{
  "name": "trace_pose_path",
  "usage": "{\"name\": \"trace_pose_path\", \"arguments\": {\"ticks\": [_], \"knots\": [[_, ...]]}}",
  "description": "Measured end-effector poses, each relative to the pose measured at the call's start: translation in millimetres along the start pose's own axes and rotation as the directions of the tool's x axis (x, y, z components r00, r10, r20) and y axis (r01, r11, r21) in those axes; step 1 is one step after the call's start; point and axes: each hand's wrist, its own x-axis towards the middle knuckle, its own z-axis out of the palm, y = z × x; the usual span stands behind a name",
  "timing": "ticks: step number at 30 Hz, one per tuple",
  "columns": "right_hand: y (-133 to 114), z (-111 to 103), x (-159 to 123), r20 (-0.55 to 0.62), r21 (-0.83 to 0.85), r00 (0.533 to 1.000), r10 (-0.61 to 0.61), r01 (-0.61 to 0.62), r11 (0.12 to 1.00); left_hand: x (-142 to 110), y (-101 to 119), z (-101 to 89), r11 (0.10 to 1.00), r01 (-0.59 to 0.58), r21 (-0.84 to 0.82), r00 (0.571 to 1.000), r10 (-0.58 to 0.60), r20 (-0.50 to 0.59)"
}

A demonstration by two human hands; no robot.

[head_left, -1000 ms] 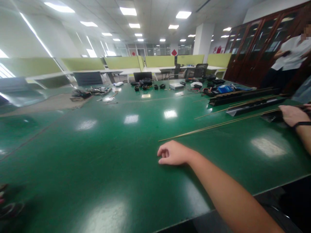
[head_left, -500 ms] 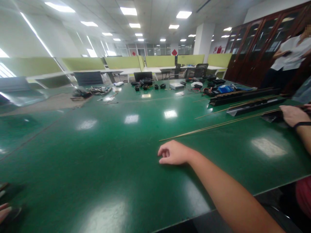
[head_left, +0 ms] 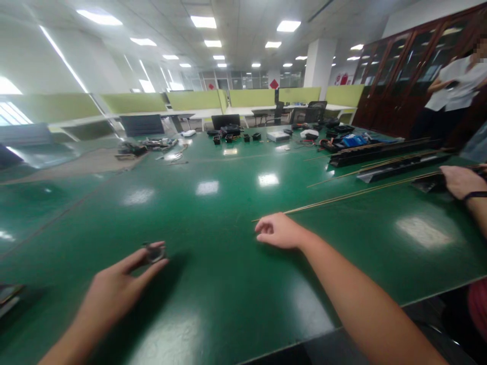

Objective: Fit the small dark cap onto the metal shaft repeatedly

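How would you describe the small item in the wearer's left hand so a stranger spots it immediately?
At the near side of the big green table, find the left hand, lower left. In its grip is a small dark item, too blurred to name. Unlike the object cut off by the left picture edge, this one is held.

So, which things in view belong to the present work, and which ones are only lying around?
Likely in the work:
small blurred object, pinched by the left hand
thin rods, near the right hand

Probably just lying about:
white box
blue items
small black parts
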Motion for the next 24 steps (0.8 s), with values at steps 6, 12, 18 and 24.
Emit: {"name": "trace_pose_path", "arguments": {"ticks": [6, 12, 18, 24], "knots": [[8.0, -4.2, 0.0, 0.012, -0.062, 1.0, 0.016, -0.015, 0.998, 18.6, 119.4, 73.8, 0.849, -0.399, -0.345, 0.808, 0.504, 0.304], [8.0, -2.4, -1.4, 0.129, -0.071, 0.992, 0.008, 0.002, 0.997, 16.0, 152.8, 114.2, 0.748, -0.379, -0.544, 0.787, 0.57, 0.235], [6.9, -1.4, -1.8, 0.119, -0.082, 0.993, 0.027, -0.017, 0.996, 14.6, 138.8, 116.6, 0.713, -0.328, -0.62, 0.798, 0.56, 0.222], [10.4, 0.8, -1.3, 0.117, -0.065, 0.993, 0.022, -0.015, 0.998, 15.4, 139.9, 115.6, 0.679, -0.26, -0.686, 0.811, 0.539, 0.226]]}}
